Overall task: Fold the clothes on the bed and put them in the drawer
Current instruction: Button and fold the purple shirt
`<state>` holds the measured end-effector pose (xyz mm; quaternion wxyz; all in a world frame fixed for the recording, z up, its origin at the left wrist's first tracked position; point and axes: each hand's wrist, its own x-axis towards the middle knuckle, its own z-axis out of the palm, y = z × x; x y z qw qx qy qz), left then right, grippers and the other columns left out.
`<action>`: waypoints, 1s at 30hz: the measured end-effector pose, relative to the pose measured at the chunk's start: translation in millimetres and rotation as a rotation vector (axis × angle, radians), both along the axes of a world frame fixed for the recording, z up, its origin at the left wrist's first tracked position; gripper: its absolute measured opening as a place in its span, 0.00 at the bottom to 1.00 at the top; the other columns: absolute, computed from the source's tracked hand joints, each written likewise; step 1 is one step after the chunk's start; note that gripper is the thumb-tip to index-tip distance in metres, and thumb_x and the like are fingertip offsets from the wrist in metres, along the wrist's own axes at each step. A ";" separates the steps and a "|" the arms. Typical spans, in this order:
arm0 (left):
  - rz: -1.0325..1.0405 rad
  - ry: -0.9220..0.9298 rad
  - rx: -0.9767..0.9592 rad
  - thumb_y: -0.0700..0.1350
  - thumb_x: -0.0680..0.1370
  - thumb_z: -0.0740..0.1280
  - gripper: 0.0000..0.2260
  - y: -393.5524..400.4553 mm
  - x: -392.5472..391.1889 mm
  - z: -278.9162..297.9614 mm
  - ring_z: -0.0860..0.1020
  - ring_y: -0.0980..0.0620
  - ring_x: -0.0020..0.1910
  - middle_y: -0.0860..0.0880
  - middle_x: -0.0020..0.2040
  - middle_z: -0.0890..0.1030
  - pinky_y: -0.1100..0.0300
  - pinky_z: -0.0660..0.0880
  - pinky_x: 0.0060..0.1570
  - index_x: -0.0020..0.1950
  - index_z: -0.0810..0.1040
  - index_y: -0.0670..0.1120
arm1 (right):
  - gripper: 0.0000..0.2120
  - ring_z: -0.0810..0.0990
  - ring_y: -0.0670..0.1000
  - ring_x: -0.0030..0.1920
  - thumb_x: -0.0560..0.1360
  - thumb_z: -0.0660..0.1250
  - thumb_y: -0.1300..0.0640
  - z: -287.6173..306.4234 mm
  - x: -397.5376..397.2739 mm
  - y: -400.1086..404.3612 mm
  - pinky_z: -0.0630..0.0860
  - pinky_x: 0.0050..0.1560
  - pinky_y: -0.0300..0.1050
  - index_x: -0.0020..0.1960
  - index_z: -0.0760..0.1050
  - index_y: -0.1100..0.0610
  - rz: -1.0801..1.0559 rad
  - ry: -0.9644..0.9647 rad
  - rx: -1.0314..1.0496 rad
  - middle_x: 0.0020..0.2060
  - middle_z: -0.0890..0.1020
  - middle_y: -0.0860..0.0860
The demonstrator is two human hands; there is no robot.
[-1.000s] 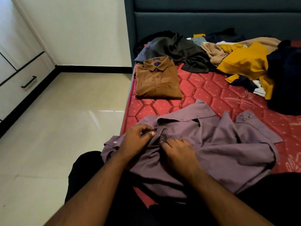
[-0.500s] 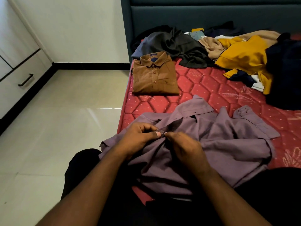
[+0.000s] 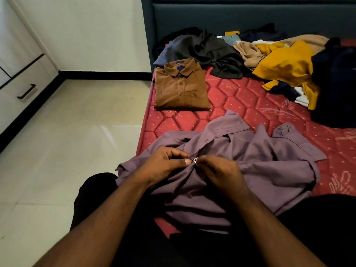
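A purple button-up shirt [image 3: 260, 166] lies rumpled on the near edge of the red mattress [image 3: 240, 97], partly over my lap. My left hand [image 3: 163, 166] pinches the shirt's front placket, thumb and fingers curled. My right hand [image 3: 219, 170] pinches the fabric right beside it, at a small shiny button [image 3: 195, 160] between the two hands. A brown shirt [image 3: 181, 87] lies folded flat near the bed's left edge. A white drawer with a black handle [image 3: 27, 91] is in the cabinet at far left.
A heap of unfolded clothes lies by the dark headboard [image 3: 240, 16]: grey garment [image 3: 202, 49], beige garment [image 3: 248, 53], yellow garment [image 3: 289, 64] and dark navy garment [image 3: 335, 83]. Glossy tiled floor [image 3: 77, 141] stretches between bed and cabinet.
My right hand rose off the shirt front and came to meet my left hand at the placket. Both now pinch the fabric at a button.
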<state>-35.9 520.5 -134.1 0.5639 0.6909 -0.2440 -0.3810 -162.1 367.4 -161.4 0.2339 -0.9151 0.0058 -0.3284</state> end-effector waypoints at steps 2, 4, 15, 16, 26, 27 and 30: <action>-0.029 -0.066 0.005 0.36 0.74 0.72 0.09 1.0 -0.5 2.3 0.81 0.46 0.49 0.39 0.50 0.84 0.49 0.76 0.59 0.53 0.84 0.38 | 0.11 0.82 0.52 0.36 0.79 0.60 0.45 0.1 0.0 -0.4 0.78 0.32 0.48 0.53 0.75 0.50 -0.032 0.028 0.016 0.39 0.84 0.51; -0.058 -0.138 0.001 0.35 0.73 0.73 0.09 1.8 -1.7 4.5 0.83 0.48 0.49 0.44 0.49 0.85 0.54 0.78 0.56 0.54 0.84 0.39 | 0.16 0.83 0.50 0.38 0.77 0.61 0.43 0.5 -1.2 -0.5 0.80 0.36 0.46 0.61 0.72 0.48 -0.035 0.062 0.091 0.43 0.85 0.49; -0.070 -0.657 -0.105 0.37 0.71 0.75 0.14 -2.6 -7.1 -6.0 0.82 0.59 0.44 0.54 0.46 0.84 0.70 0.76 0.47 0.55 0.84 0.47 | 0.14 0.77 0.45 0.33 0.74 0.63 0.46 -2.4 -0.5 -6.8 0.73 0.32 0.39 0.41 0.80 0.55 -0.112 0.055 -0.023 0.34 0.81 0.47; -0.055 -0.666 -0.100 0.37 0.71 0.75 0.14 -2.7 -7.2 -7.7 0.81 0.60 0.44 0.55 0.46 0.84 0.69 0.76 0.46 0.55 0.84 0.48 | 0.14 0.78 0.46 0.33 0.74 0.63 0.46 -3.8 -0.8 -6.6 0.72 0.32 0.39 0.41 0.80 0.55 -0.131 0.055 -0.052 0.34 0.81 0.47; -0.262 -0.506 0.176 0.37 0.75 0.68 0.12 -3.2 0.0 7.6 0.81 0.63 0.47 0.55 0.49 0.85 0.72 0.75 0.49 0.55 0.84 0.49 | 0.13 0.76 0.54 0.32 0.77 0.60 0.49 -11.5 -2.4 6.9 0.72 0.28 0.48 0.41 0.76 0.56 -0.130 0.118 -0.150 0.34 0.78 0.51; -0.280 -0.528 0.204 0.37 0.75 0.68 0.12 -2.9 1.3 8.5 0.81 0.62 0.47 0.55 0.49 0.85 0.72 0.75 0.49 0.55 0.84 0.49 | 0.13 0.77 0.55 0.32 0.77 0.59 0.48 -11.5 -2.2 10.1 0.72 0.29 0.48 0.42 0.75 0.56 -0.121 0.154 -0.112 0.35 0.78 0.51; -0.364 -0.623 0.328 0.39 0.76 0.68 0.11 2.8 8.8 11.9 0.80 0.59 0.48 0.53 0.51 0.84 0.72 0.75 0.50 0.55 0.84 0.47 | 0.11 0.78 0.57 0.37 0.78 0.57 0.44 -11.5 -0.8 17.6 0.74 0.32 0.51 0.47 0.69 0.51 -0.052 0.308 0.038 0.39 0.79 0.50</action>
